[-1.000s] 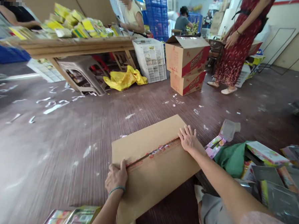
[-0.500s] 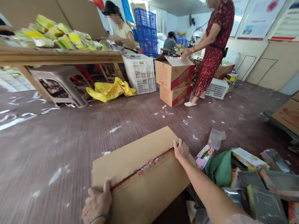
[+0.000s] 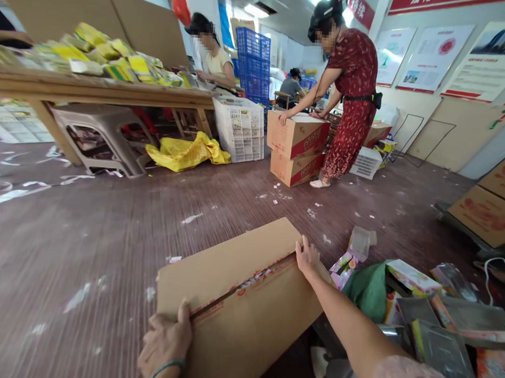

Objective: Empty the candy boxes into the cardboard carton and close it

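A large brown cardboard box (image 3: 254, 319) stands on the floor in front of me, its two top flaps folded inward. A narrow gap runs between the flaps, and coloured contents show faintly through it. My left hand (image 3: 167, 339) grips the box's near-left end, thumb on top by the gap and fingers down the side. At the far-right end my right hand (image 3: 308, 259) holds the edge, its fingers curled over where the flaps meet. A green band is on my left wrist.
Clear plastic packs (image 3: 445, 351) and a green cloth (image 3: 368, 291) lie to my right. Ahead, a co-worker (image 3: 353, 87) leans over stacked cartons (image 3: 297, 138). A wooden table (image 3: 113, 93) with yellow packets, a grey stool (image 3: 99, 124) and a yellow sack (image 3: 186, 152) are at left.
My view has tilted up slightly and shifted. Both hands keep their hold on the box. The co-worker has bent down over the upper carton, whose raised flap now lies down.
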The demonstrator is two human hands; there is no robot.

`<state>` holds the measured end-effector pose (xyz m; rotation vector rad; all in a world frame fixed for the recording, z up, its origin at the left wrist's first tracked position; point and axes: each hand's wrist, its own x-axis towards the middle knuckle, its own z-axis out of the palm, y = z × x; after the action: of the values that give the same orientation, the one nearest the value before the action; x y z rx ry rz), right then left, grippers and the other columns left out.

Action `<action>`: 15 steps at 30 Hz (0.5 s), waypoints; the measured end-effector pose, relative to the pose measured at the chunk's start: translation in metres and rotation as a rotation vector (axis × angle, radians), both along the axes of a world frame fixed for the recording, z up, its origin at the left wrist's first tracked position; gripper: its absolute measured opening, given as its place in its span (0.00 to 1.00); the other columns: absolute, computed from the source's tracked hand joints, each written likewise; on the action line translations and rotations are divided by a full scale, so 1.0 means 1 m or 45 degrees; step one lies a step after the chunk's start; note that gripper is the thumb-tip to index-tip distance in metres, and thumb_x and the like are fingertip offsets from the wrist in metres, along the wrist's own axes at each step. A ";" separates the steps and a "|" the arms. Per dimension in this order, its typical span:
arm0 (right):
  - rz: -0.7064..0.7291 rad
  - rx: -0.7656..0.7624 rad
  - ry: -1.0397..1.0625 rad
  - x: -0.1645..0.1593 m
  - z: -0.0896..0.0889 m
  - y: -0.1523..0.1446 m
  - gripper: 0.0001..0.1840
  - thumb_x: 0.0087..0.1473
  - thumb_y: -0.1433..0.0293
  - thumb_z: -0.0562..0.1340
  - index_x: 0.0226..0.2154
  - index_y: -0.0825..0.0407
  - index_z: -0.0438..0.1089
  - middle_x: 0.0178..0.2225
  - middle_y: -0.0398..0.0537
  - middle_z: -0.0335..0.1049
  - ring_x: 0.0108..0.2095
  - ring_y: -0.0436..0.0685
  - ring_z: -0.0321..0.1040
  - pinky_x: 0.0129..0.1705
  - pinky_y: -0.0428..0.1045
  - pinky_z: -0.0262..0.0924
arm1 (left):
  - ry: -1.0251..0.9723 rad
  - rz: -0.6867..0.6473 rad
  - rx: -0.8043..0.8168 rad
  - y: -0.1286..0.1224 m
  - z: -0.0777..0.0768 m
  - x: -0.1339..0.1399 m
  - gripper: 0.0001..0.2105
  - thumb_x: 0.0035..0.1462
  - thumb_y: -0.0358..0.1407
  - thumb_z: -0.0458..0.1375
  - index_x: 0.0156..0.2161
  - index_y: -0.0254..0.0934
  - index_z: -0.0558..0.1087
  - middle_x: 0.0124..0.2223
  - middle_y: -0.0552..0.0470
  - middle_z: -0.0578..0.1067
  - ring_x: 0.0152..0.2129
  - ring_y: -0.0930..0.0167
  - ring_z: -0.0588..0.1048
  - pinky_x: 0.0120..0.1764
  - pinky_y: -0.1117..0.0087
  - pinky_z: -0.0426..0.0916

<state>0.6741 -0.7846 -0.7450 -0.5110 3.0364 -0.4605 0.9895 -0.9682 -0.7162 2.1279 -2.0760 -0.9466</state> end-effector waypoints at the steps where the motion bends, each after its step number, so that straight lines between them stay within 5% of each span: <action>1: 0.001 0.005 0.002 0.000 0.000 0.000 0.31 0.78 0.56 0.50 0.76 0.47 0.58 0.58 0.61 0.76 0.58 0.67 0.74 0.56 0.55 0.62 | -0.002 0.009 -0.004 0.000 0.000 0.000 0.47 0.62 0.61 0.39 0.67 0.17 0.64 0.60 0.14 0.73 0.59 0.34 0.75 0.59 0.41 0.69; 15: -0.018 0.014 0.008 0.003 0.006 0.001 0.32 0.78 0.55 0.49 0.77 0.47 0.57 0.58 0.62 0.76 0.57 0.67 0.74 0.58 0.56 0.63 | 0.042 -0.013 -0.055 0.001 -0.001 0.002 0.43 0.62 0.57 0.44 0.66 0.16 0.67 0.58 0.10 0.74 0.55 0.30 0.77 0.54 0.40 0.71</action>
<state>0.6773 -0.7835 -0.7387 -0.4912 3.0490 -0.4432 0.9919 -0.9672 -0.7172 2.0692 -2.0744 -0.9221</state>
